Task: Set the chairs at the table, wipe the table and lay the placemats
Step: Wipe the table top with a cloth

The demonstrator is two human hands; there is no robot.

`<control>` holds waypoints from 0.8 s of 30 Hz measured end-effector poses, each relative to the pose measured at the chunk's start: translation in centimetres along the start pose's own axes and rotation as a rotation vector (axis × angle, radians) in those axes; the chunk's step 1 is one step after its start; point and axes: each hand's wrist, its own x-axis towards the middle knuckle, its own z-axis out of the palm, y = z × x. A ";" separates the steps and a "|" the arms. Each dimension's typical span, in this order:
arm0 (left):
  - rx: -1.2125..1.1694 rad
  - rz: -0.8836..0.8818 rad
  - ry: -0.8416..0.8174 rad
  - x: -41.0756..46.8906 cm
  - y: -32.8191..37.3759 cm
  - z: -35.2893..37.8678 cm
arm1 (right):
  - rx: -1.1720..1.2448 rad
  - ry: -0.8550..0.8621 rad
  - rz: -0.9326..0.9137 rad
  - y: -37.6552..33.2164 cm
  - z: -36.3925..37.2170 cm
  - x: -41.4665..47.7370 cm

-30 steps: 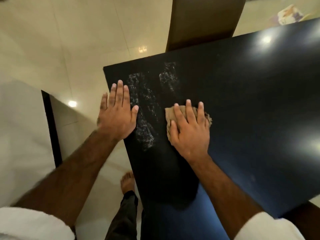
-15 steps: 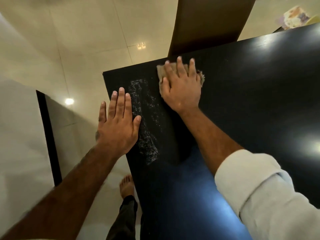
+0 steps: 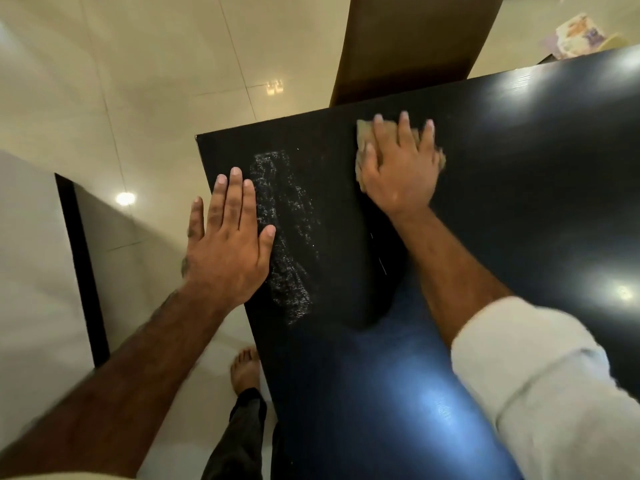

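Observation:
A glossy black table point(image 3: 519, 174) fills the right of the head view. My right hand point(image 3: 398, 171) presses flat on a beige cloth point(image 3: 363, 136) near the table's far edge; only the cloth's rim shows around my fingers. My left hand point(image 3: 225, 247) lies flat and open on the table's left edge, fingers together. Between the hands runs a whitish wet streak point(image 3: 287, 230) on the black top. A brown chair back point(image 3: 412, 43) stands just beyond the far edge, in front of the cloth.
Cream floor tiles point(image 3: 138, 81) lie left of the table. A white panel with a black edge point(image 3: 79, 265) stands at the left. My bare foot point(image 3: 246, 368) is on the floor beside the table. A colourful printed item point(image 3: 578, 36) lies at the far right corner.
My right hand pushed the cloth from mid-table to the far edge, then slid it right along that edge. The left hand stayed flat on the table's left edge.

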 end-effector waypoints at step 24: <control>-0.162 -0.007 -0.033 -4.7 -1.2 0.7 | -0.028 -0.040 -0.313 0.3 0.7 -20.9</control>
